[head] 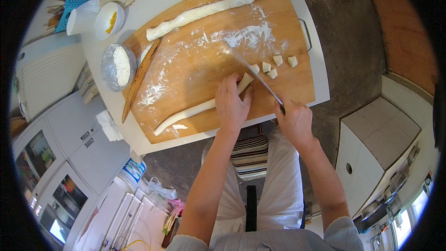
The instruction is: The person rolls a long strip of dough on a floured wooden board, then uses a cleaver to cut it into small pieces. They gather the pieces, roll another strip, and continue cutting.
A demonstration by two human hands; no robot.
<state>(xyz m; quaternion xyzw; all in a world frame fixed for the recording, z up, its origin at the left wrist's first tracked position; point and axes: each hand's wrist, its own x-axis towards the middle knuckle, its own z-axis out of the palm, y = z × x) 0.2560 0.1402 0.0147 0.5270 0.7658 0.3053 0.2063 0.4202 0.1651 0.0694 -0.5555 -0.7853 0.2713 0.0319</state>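
My left hand (231, 103) rests on a thin dough rope (191, 109) near its right end, thumb and fingers on either side of it. My right hand (294, 118) grips the handle of a knife (259, 76), whose blade slants up and left just past the cut end of the rope. Several small dough pieces (273, 73) lie right of the blade, and one sits partly behind it. A thicker dough rope (209, 13) stretches along the far side of the wooden board (205, 59). White flour (249, 36) is scattered over the wood.
A wooden rolling pin (141, 80) lies across the board's left edge, beside a metal bowl of flour (118, 67). Behind stand a white bowl with yellow food (109, 21) and a white container (82, 17). The board's metal handle (306, 35) is at right. A striped stool (249, 157) shows between my legs.
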